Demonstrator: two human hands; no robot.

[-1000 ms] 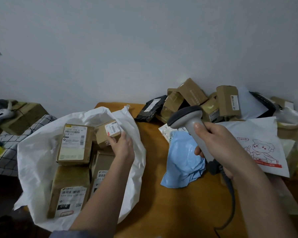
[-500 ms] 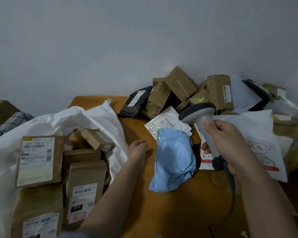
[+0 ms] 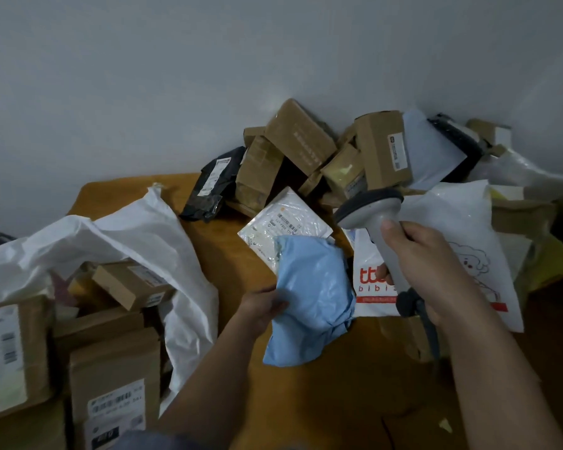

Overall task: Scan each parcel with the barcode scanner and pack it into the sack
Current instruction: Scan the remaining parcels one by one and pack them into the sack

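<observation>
A light blue soft parcel (image 3: 312, 293) lies on the orange table (image 3: 306, 401), and my left hand (image 3: 262, 308) grips its left edge. Just right of it, my right hand (image 3: 433, 271) holds the grey barcode scanner (image 3: 376, 219) upright by its handle, head pointing left. At the left, the open white sack (image 3: 150, 241) contains several brown boxes (image 3: 114, 378) with labels. A white bubble mailer with a barcode (image 3: 283, 222) lies just behind the blue parcel.
A heap of brown boxes (image 3: 306, 147), a black mailer (image 3: 213, 185) and white plastic mailers (image 3: 462, 235) is piled against the grey wall at the back right. The scanner's dark cable (image 3: 431, 336) hangs down over the table.
My left hand let go of the small box in the sack, crossed to the right and took hold of the blue parcel. The scanner stayed raised in my right hand.
</observation>
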